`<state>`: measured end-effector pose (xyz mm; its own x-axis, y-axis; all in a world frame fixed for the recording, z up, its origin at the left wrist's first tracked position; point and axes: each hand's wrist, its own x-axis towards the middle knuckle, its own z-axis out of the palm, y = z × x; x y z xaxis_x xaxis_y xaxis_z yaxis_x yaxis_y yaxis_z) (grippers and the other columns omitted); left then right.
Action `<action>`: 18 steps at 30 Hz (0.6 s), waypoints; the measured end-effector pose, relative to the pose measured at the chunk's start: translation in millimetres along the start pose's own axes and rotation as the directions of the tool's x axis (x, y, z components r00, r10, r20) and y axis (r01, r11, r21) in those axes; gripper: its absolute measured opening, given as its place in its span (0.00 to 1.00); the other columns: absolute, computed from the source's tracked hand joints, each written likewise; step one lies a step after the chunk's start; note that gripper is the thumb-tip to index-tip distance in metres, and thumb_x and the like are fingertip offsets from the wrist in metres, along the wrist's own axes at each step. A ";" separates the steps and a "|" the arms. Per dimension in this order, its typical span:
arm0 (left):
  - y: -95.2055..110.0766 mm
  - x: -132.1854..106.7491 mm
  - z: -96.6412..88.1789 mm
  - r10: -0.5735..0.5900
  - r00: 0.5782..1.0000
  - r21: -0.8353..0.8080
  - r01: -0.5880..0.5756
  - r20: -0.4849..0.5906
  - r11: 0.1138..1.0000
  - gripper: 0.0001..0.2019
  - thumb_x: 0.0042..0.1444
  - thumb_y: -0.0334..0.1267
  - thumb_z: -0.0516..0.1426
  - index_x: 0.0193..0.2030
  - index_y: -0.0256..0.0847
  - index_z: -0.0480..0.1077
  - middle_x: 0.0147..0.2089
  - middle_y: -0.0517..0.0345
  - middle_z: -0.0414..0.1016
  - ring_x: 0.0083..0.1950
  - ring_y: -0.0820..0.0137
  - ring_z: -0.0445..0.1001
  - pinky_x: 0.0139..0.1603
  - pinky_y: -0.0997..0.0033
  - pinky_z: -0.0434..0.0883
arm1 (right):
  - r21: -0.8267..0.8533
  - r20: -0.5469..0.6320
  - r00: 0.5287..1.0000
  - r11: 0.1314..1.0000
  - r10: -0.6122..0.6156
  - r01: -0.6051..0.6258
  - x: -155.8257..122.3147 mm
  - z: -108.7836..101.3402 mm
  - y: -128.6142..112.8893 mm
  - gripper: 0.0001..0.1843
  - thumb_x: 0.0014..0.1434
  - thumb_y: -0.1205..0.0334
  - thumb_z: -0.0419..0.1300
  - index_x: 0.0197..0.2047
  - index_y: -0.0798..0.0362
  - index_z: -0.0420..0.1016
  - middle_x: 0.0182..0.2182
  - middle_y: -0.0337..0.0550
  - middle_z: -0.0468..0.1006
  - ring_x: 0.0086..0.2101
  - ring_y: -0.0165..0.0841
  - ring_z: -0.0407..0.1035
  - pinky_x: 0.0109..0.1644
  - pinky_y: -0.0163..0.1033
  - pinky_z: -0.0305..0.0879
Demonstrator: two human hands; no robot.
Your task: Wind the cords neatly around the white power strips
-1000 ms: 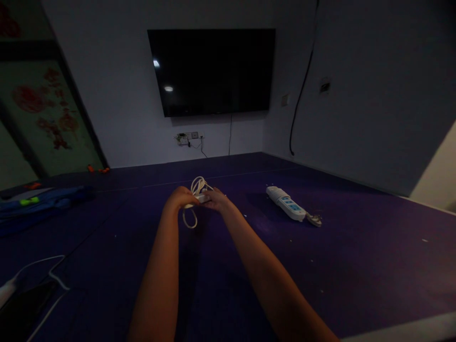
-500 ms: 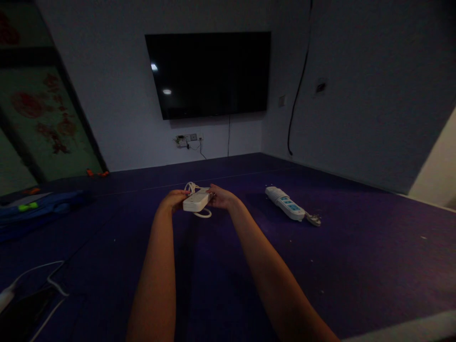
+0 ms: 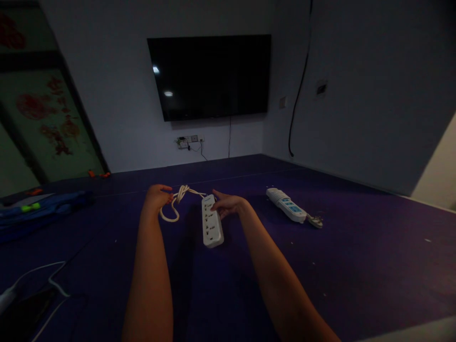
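A white power strip (image 3: 211,224) is tilted with its row of sockets facing me. My right hand (image 3: 228,205) grips its right edge, thumb on the socket face and fingers round the side. From the strip's far end a white cord (image 3: 182,191) runs left in loose loops. My left hand (image 3: 158,195) is closed at the left end of these loops; its fingers partly hide what they pinch. Off to the right lies a second power strip (image 3: 287,204), white with blue sockets, its own cord wound round it and its plug (image 3: 315,221) at the near end.
Dark blue clothing (image 3: 53,206) lies at the left on the purple surface (image 3: 256,285). A dark flat device (image 3: 26,308) with a white cable (image 3: 39,266) is at the lower left. A television (image 3: 213,78) hangs on the far wall.
My left hand has moved left, drawing the cord out from the strip. The strip has swung round and tipped so its sockets show, still in my right hand.
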<state>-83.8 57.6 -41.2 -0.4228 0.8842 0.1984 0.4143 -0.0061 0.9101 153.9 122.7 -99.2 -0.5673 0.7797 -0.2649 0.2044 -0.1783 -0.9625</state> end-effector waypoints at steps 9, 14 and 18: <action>20.0 -12.9 -11.8 0.234 0.972 0.162 -0.227 -0.026 0.960 0.16 0.41 0.27 0.61 0.41 0.35 0.75 0.21 0.59 0.74 0.24 0.69 0.72 0.28 0.72 0.67 | -0.064 0.139 0.989 0.997 0.053 -0.044 22.6 19.9 13.9 0.55 0.41 0.81 0.64 0.65 0.39 0.45 0.52 0.47 0.73 0.33 0.33 0.77 0.35 0.51 0.76; 31.9 -24.7 -12.3 0.387 0.920 0.325 -0.384 0.060 0.864 0.22 0.44 0.28 0.60 0.50 0.34 0.72 0.29 0.52 0.78 0.30 0.66 0.76 0.31 0.70 0.69 | -0.179 0.190 0.980 0.984 0.060 -0.025 21.9 21.0 10.6 0.38 0.41 0.80 0.65 0.54 0.47 0.62 0.46 0.43 0.77 0.36 0.35 0.77 0.38 0.49 0.76; 37.1 -32.4 -11.7 0.438 0.881 0.301 -0.474 0.180 0.828 0.23 0.45 0.26 0.58 0.51 0.34 0.72 0.29 0.53 0.78 0.32 0.67 0.77 0.35 0.70 0.70 | -0.396 0.144 0.981 0.916 0.127 -0.061 18.8 23.7 9.0 0.22 0.43 0.76 0.67 0.43 0.56 0.71 0.36 0.42 0.80 0.34 0.33 0.77 0.40 0.41 0.75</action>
<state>-64.2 23.3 -9.6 -0.0454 0.8602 0.5079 0.7859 -0.2831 0.5497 126.2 121.5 -114.2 -0.6453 0.6562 -0.3910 0.5379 0.0269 -0.8426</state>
